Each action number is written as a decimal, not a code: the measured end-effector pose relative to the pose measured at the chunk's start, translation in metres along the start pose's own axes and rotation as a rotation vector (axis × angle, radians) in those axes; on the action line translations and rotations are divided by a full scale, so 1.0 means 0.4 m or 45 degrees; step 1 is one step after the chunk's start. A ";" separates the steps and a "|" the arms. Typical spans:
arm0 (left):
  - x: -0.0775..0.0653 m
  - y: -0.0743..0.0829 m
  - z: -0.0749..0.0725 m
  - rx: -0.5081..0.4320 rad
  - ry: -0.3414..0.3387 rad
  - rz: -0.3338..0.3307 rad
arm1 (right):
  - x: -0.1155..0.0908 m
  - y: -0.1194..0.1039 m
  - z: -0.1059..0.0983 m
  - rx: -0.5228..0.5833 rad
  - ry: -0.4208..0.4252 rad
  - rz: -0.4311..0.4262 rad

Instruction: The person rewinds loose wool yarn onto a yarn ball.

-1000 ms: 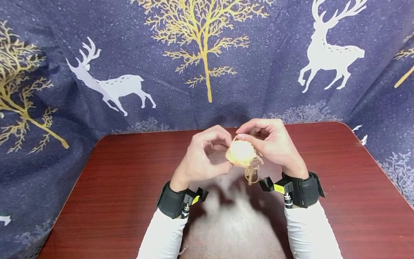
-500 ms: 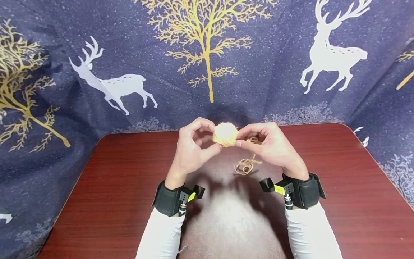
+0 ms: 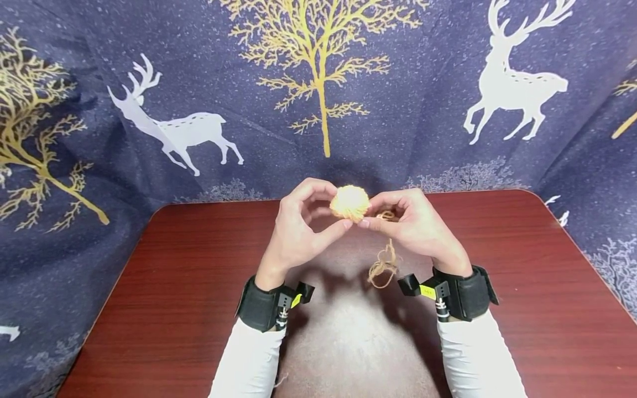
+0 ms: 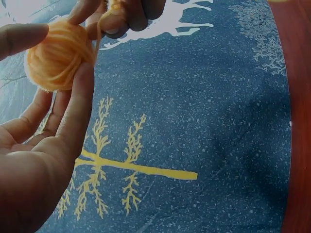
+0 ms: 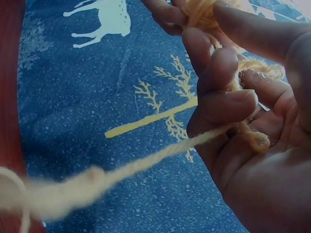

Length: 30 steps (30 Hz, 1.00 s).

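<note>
A small ball of pale orange yarn (image 3: 350, 203) is held up above the far part of the table, its top washed out by the light in the head view. My left hand (image 3: 301, 229) grips it between thumb and fingers; the wound strands of the yarn ball (image 4: 58, 58) show in the left wrist view. At its right side, my right hand (image 3: 418, 226) has thumb and forefinger against the ball's edge. In the right wrist view the other fingers curl round a yarn strand (image 5: 155, 158). A loose, looped yarn tail (image 3: 390, 251) hangs below that hand.
The dark red table (image 3: 199, 260) has a bright glare patch in the middle. Behind it hangs a blue cloth (image 3: 269, 143) printed with deer and golden trees. A short thread scrap (image 3: 282, 381) lies by the left sleeve. Black camera bands (image 3: 460, 293) wrap both wrists.
Over the second, the ball has gone up and to the left, with the left hand moving along. The right thumb and forefinger have shifted to the ball's side. The hanging tail has swung.
</note>
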State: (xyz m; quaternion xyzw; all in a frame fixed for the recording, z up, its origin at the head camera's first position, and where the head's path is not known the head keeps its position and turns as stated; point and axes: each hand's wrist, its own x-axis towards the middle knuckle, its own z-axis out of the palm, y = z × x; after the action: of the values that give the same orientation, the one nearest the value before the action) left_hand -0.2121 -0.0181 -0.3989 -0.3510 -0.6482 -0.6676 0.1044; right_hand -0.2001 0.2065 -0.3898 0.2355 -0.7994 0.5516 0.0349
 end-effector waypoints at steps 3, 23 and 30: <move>0.000 -0.005 0.003 0.031 0.029 0.032 | 0.000 0.000 0.001 -0.011 -0.009 0.006; 0.002 -0.013 0.008 0.297 0.183 0.139 | -0.004 -0.005 -0.003 -0.160 0.000 -0.008; -0.001 -0.022 0.008 0.582 0.145 0.143 | -0.014 -0.023 -0.005 -0.280 -0.028 -0.050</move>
State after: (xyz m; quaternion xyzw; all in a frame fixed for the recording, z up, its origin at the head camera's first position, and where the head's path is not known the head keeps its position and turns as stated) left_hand -0.2161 -0.0139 -0.4065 -0.3157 -0.7550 -0.5153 0.2546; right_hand -0.1917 0.2076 -0.3827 0.2519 -0.8508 0.4570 0.0624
